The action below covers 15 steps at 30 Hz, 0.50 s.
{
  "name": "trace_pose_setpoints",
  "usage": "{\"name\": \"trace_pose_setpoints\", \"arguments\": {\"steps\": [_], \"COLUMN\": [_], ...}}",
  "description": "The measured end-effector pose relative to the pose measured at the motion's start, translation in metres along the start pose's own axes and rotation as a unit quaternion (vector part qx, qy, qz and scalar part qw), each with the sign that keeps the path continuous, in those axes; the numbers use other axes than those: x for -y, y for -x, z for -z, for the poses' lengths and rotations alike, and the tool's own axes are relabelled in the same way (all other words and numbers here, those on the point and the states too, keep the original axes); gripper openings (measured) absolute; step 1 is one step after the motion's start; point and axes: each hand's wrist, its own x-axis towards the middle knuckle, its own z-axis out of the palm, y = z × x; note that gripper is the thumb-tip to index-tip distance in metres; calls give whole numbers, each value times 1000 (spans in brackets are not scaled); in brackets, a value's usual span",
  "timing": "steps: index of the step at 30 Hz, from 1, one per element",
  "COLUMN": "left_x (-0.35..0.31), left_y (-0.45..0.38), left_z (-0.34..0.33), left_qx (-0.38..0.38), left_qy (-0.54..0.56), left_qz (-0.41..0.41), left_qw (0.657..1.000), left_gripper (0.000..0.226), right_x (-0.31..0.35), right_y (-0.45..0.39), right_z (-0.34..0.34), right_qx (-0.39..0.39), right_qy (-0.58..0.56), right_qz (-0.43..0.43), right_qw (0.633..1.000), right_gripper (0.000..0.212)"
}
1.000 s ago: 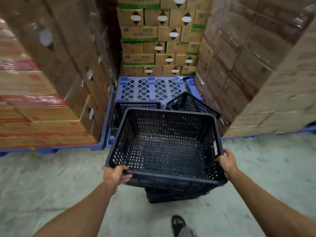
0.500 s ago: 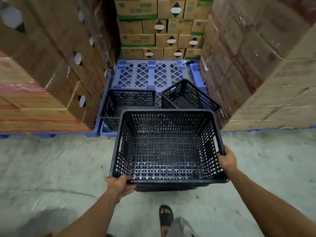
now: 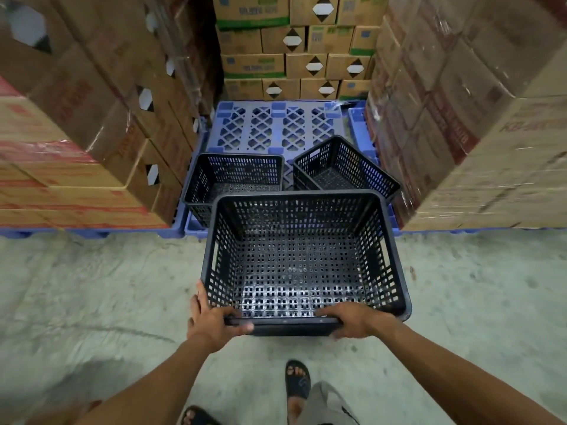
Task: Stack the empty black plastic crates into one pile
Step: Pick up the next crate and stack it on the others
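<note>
— Why, then, both hands on one edge?

— Warehouse aisle: the left hand (image 3: 214, 325) and right hand (image 3: 352, 323) are each curled tight over the near rim of the large black perforated plastic crate (image 3: 302, 262), thumbs on top. That grip probably lets the person steer it level and see into it; whether another crate sits beneath it cannot be told from this angle.

— Where is it, and how does it lie?

— Mouth up, just in front of the blue plastic pallet (image 3: 276, 127), over the concrete floor (image 3: 92, 286). Its long axis seems to run side to side, far wall facing the pallet.

— What is left?

— Two smaller black mesh crates on that pallet: the left crate (image 3: 236, 182) square-on, the right crate (image 3: 343, 167) skewed.
</note>
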Motion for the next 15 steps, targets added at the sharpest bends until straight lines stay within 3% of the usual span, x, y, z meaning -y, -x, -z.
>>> {"name": "trace_pose_setpoints", "arguments": {"steps": [2,6,10,13,15], "left_x": [2,2,0,-1,1], "left_y": [0,3,-1,-11,-14], "left_z": [-2,1,1,-2,-7], "left_qx": [-29,-56,-20,7,22], "left_qy": [-33,-13,-16,-30,-47], "left_qz": [-13,-26,-11,5,20], "left_qw": [999,998,1000,1000,998], "left_gripper": [29,36,34,19,54], "right_x": [0,1,1,-2,0], "right_y": [-5,-2,-1,-5,-4], "right_z": [-5,-1,-8,-14,-11], "right_qx": [-71,-100,-116,-147,-128], "right_qy": [31,53,62,99,83], "right_qz": [5,19,16,16,10], "right_qw": [997,993,991,984,988], "right_gripper": [52,45,44,42,50]}}
